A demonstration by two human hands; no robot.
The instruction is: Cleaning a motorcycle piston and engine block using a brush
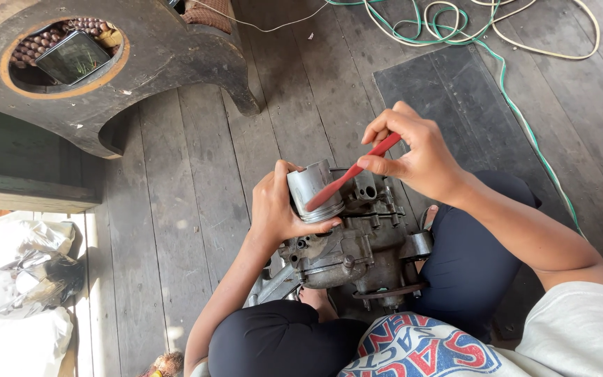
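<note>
Floorboards, grey weathered wood, lie under us w/ a dark rubber mat at right. Between our knees sits the greasy grey metal engine block; its shiny cylindrical piston stands on top, towards the left. Our left hand is wrapped round the piston, nearer to it. Our right hand pinches a slim red plastic stick, long axis slanting down-left, tip on the piston's side. Hands apart.

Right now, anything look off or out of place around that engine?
Nothing damaged or spilled that I can see. The left hand steadies the grey piston atop the engine block, held on the lap; the right hand holds a red tool against it. Only untidy bit: loose green and white cables tangled across the plank floor.
</note>
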